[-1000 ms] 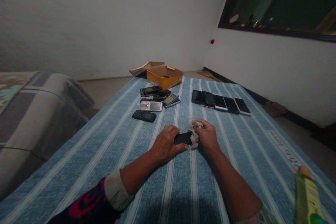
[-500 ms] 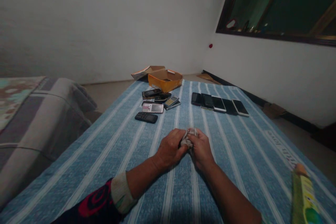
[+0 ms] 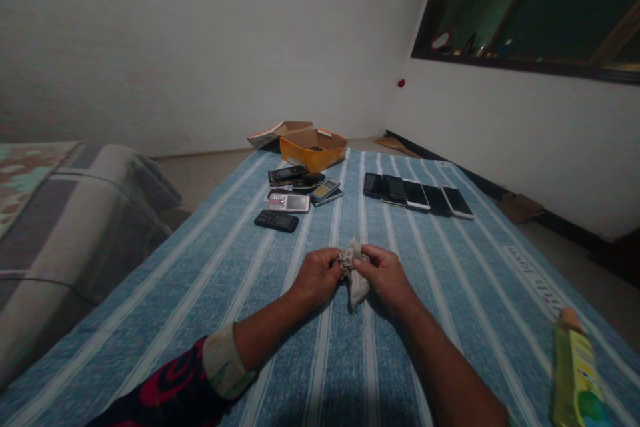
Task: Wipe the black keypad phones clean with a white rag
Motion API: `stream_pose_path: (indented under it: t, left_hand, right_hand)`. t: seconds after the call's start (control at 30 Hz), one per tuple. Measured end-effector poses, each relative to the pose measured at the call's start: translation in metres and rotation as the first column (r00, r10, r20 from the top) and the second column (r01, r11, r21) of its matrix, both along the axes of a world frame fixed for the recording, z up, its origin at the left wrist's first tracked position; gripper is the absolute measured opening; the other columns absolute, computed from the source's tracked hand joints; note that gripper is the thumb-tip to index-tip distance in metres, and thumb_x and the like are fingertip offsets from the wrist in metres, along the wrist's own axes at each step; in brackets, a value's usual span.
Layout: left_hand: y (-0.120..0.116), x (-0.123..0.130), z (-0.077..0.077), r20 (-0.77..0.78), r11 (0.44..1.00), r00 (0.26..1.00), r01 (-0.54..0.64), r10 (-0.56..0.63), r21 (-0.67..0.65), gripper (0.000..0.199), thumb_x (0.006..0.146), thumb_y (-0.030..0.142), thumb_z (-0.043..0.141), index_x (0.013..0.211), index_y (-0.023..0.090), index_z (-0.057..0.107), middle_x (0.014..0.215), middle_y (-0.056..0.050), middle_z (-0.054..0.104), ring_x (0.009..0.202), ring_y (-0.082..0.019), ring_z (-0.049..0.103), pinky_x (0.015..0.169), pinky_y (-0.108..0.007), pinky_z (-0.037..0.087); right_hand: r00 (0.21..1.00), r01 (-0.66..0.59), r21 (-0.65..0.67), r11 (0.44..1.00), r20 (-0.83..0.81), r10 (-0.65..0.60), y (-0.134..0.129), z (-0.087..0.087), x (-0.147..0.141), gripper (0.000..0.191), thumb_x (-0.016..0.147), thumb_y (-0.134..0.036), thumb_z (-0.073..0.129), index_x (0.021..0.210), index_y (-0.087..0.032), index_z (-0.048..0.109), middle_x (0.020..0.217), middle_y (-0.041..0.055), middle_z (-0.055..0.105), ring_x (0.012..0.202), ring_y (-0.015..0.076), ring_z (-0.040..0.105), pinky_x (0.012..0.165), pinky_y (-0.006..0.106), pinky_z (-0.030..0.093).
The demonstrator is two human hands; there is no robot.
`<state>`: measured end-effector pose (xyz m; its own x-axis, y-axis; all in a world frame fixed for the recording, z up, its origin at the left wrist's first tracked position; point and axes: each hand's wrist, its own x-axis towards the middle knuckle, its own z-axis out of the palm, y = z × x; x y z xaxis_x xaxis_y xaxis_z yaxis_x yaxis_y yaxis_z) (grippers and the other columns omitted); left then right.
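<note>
A crumpled greyish-white cloth (image 3: 358, 285) is bunched between my two hands over the middle of the striped blue tablecloth (image 3: 280, 373). My left hand (image 3: 316, 275) pinches its left side with closed fingers. On the other side my right hand (image 3: 386, 273) grips it between thumb and fingers, and a loose end hangs down below. Whether anything is wrapped inside the cloth cannot be seen. Beyond my left hand lie a black keypad phone (image 3: 277, 220) and a silver-pink keypad phone (image 3: 289, 202), apart from my hands.
More phones (image 3: 287, 174) are heaped behind these, near an open orange box (image 3: 314, 150). Several touchscreen phones (image 3: 417, 195) lie in a row at the right. A bottle (image 3: 577, 373) of yellow-green liquid is at the front right. Left of the table is a draped grey cover (image 3: 100, 213).
The cloth has been loosened from a tight bundle, and its end now hangs down. My hands have moved slightly apart, both keeping hold of it.
</note>
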<state>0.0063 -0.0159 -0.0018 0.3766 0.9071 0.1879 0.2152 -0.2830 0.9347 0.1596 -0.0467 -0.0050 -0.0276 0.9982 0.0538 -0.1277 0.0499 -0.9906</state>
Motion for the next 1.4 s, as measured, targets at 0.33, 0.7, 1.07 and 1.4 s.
stream_pose_path:
  t: [0.33,0.7,1.07,1.4]
  left_hand:
    - [-0.008,0.007,0.001,-0.061,0.978,0.996,-0.050,0.064,0.203,0.011,0.078,0.018,0.052,0.079,0.017,0.063,0.070,0.000,0.062,0.066,-0.014,0.057,0.065,-0.025,0.046]
    - [-0.031,0.013,0.008,-0.237,0.872,0.968,0.182,-0.079,0.455,0.032,0.075,0.017,0.057,0.107,0.014,0.055,0.098,-0.010,0.060,0.092,-0.022,0.056,0.085,-0.037,0.050]
    - [-0.017,0.011,0.003,-0.023,0.977,0.999,0.035,-0.031,0.208,0.016,0.080,0.019,0.050,0.080,0.017,0.066,0.071,-0.003,0.062,0.066,-0.015,0.058,0.066,-0.029,0.047]
    - [-0.011,0.013,0.010,0.315,0.914,0.944,0.044,0.093,-0.403,0.017,0.067,0.027,0.069,0.069,0.012,0.061,0.047,0.002,0.057,0.040,-0.009,0.049,0.042,-0.021,0.037]
  right_hand:
    - [0.972,0.202,-0.007,0.979,0.126,-0.199,0.000,0.002,-0.009,0.017,0.068,-0.025,0.060,0.078,-0.016,0.070,0.060,-0.0028,0.060,0.049,0.0111,0.050,0.044,0.022,0.039]
    - [0.908,0.390,0.013,0.921,0.159,-0.387,0.005,-0.001,-0.006,0.019,0.063,-0.023,0.058,0.076,-0.015,0.070,0.064,-0.0015,0.063,0.057,0.0127,0.054,0.053,0.022,0.043]
    - [0.985,0.107,-0.206,0.973,-0.115,-0.133,-0.006,0.010,-0.007,0.024,0.066,-0.035,0.069,0.076,-0.013,0.064,0.047,-0.0012,0.059,0.036,0.0107,0.051,0.033,0.018,0.039]
    - [0.986,-0.155,-0.118,0.981,-0.079,0.146,-0.010,0.007,0.005,0.029,0.068,-0.030,0.076,0.089,-0.012,0.067,0.069,0.0054,0.071,0.046,0.0095,0.058,0.045,0.019,0.045]
